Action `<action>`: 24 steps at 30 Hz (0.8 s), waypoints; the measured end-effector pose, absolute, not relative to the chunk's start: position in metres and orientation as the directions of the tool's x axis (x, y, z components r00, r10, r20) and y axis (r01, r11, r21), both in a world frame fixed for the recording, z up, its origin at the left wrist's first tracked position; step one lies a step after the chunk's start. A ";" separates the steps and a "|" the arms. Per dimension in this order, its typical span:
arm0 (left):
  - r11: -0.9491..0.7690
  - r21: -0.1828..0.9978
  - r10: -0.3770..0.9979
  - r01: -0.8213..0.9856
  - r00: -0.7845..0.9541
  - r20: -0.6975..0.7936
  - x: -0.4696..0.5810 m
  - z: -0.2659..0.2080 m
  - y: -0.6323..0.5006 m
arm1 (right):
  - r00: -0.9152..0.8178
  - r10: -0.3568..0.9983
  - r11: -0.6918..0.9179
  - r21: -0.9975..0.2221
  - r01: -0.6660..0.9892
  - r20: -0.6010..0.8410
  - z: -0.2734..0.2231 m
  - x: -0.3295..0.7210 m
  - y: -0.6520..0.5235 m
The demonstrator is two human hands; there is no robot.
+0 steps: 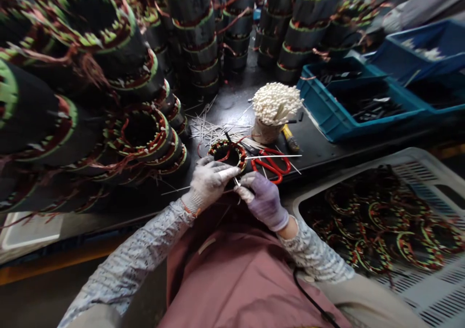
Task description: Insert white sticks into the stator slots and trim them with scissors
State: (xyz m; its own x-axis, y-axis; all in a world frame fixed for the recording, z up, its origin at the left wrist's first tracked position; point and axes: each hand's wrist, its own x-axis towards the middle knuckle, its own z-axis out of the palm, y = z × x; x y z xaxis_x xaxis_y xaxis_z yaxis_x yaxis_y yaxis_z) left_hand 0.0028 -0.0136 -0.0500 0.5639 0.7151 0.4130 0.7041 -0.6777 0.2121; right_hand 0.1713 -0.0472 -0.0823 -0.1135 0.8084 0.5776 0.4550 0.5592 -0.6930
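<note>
Left grip [209,182] against the small stator's [241,158] near rim, can't tell if closed; right grip [259,197] pinched on white strand [237,180] just nearer. Scissors [269,165] crowd right; worktop [319,154] edge close by.

Left glove [209,181] and right glove [267,199]: matt knitted cloth; sleeves [134,255] of crinkled printed cloth; apron [225,279] smooth-looking cloth, softly creased. Tabletop [234,98] smooth with a low sheen — scissors handles [271,165] glossy, plastic-looking; teal bin [329,117] smooth plastic; crate [432,173] plastic, fairly matt. Stacked cylinders [198,33] show smooth, dull, metal-looking sides — ends rough with wire; small ring [241,160] likewise rough.
</note>
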 end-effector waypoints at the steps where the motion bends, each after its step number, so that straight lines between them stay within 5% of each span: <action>1: -0.683 0.211 0.709 0.699 0.566 0.422 0.003 -0.050 -0.013 | -0.119 0.810 0.561 -0.700 0.441 0.574 -0.080 0.172 -0.049; 8: -0.684 0.213 0.716 0.697 0.586 0.380 0.002 -0.045 -0.012 | -0.141 0.785 0.558 -0.591 0.583 0.603 -0.086 0.167 -0.037; 13: -0.694 0.236 0.712 0.680 0.599 0.365 -0.001 -0.047 -0.010 | -0.303 0.704 0.586 -0.284 0.759 0.642 -0.069 0.173 -0.033; 17: -0.600 0.308 0.798 0.738 0.526 0.294 -0.002 -0.044 -0.007 | -0.571 0.522 0.828 -0.216 0.518 0.634 -0.053 0.192 -0.051; 20: -0.562 0.330 0.827 0.759 0.504 0.251 -0.004 -0.040 -0.005 | -0.503 0.605 0.796 -0.472 0.379 0.617 -0.045 0.204 -0.069; 22: -0.630 0.283 0.776 0.723 0.574 0.262 -0.005 -0.039 -0.005 | -0.308 0.818 0.563 -0.789 0.247 0.486 -0.038 0.196 -0.067; 24: -0.708 0.188 0.703 0.681 0.650 0.289 -0.005 -0.039 -0.005 | -0.172 0.948 0.271 -0.963 -0.001 0.267 -0.032 0.176 -0.049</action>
